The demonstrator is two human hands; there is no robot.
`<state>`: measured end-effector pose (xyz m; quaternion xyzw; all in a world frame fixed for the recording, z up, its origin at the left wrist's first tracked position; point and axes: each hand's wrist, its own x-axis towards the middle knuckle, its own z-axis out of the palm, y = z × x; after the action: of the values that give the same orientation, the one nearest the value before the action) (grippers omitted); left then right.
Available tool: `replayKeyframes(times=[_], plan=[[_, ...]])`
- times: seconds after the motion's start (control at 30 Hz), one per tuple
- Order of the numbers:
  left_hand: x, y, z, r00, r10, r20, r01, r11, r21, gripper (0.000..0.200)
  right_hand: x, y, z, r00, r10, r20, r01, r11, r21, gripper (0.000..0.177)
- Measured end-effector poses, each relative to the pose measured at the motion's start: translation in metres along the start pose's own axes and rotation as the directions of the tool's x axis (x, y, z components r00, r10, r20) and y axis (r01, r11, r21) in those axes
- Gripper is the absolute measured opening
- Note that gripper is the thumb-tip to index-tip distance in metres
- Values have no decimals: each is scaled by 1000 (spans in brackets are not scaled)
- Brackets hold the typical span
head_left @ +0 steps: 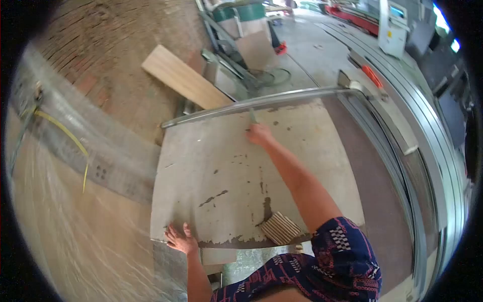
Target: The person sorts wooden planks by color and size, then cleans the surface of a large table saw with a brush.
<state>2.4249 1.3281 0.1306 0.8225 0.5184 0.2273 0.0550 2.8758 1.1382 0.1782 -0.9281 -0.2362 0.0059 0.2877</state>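
Observation:
A large board [231, 166] with a pale, worn surface and dark bare patches lies in front of me. Near its far edge, my right hand [259, 134] is closed around a thin, flat greenish tool [252, 117] that looks like a scraper; its tip points away from me. My left hand [181, 239] rests with fingers spread at the board's near left corner, holding nothing. A ribbed tan piece [280, 228] lies on the near edge, below my right forearm.
A metal rail [246, 100] runs along the far edge. Beyond it, a wooden plank [186, 78] leans by the brick wall [100, 55]. Plastic sheeting [75, 216] covers the left side. Long metal profiles [392, 151] and an orange-handled tool [372, 75] lie at right.

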Motion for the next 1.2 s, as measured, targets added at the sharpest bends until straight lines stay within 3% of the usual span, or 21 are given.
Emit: replayKeyframes(times=[0.03, 0.13, 0.23, 0.33, 0.47, 0.6, 0.77, 0.87, 0.93, 1.0, 1.1, 1.2], plan=[[0, -1, 2, 1000, 4, 3, -4, 1000, 3, 76, 1, -1, 0, 996, 86, -1, -86, 996, 35, 32], [-1, 9, -7, 1000, -24, 6, 24, 1000, -1, 77, -16, 5, -17, 978, 169, -123, -135, 960, 244, 29], [0, 7, -5, 1000, -21, -6, 21, 1000, 7, 77, -51, 24, -55, 963, 262, -60, -213, 879, 426, 23], [-2, 10, -11, 1000, -26, -2, 26, 1000, -7, 76, -90, 67, -90, 960, 275, -44, -193, 773, 605, 20], [-1, 4, -3, 998, -11, -56, 10, 1000, -14, 74, -188, 120, -161, 936, 287, -206, -150, 850, 505, 19], [5, -9, 13, 995, 2, -103, -5, 1000, -23, 72, -322, 152, -223, 812, 366, -453, -268, 925, 268, 20], [3, -9, 13, 995, 22, -95, -27, 998, -50, 71, -497, 149, -266, 598, 565, -568, -605, 783, 143, 23], [-2, 0, -4, 998, 14, -67, -23, 992, -123, 69, -585, 152, -259, 452, 584, -674, -741, 667, 81, 21], [3, -13, 7, 996, 3, -94, -29, 961, -276, 67, -633, 154, -245, 431, 578, -693, -833, 550, -59, 19], [-1, -15, -15, 994, 4, -110, -48, 916, -399, 62, -672, 156, -229, 399, 640, -657, -867, 496, -43, 20], [1, -29, -36, 996, -20, -90, -63, 569, -820, 56, -696, 154, -217, 334, 765, -550, -915, 403, 6, 29], [11, -72, -41, 980, -96, -172, -83, 593, -801, 52, -670, 115, -204, 391, 564, -728, -913, 338, -228, 44]])
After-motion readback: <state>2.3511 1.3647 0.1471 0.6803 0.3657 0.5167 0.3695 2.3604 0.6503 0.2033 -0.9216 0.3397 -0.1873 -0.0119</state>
